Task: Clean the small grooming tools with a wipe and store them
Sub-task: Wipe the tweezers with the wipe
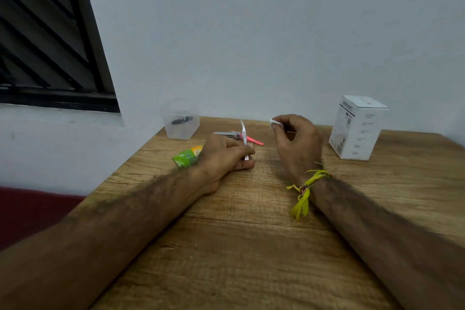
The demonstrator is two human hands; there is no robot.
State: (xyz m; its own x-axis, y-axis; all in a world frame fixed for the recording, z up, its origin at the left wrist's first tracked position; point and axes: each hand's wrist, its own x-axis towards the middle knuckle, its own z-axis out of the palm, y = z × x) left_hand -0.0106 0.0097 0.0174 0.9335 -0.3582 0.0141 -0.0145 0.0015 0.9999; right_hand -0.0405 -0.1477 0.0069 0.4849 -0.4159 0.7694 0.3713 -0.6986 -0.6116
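My left hand (226, 156) rests on the wooden table (251, 246) and grips a slim silver tool, likely tweezers (243, 133), pointing upward. My right hand (297, 143) is raised a little to the right of it, pinching a small crumpled white wipe (273, 122) between thumb and fingertips. Behind my left hand lie a metal nail clipper (226, 134) and a pink file (254, 140). A clear plastic container (180, 121) with a small dark item inside stands at the table's back left corner.
A green and orange sachet (187, 156) lies partly under my left hand. A white cardboard box (357, 128) stands at the back right. The wall runs close behind the table; a dark window is at upper left.
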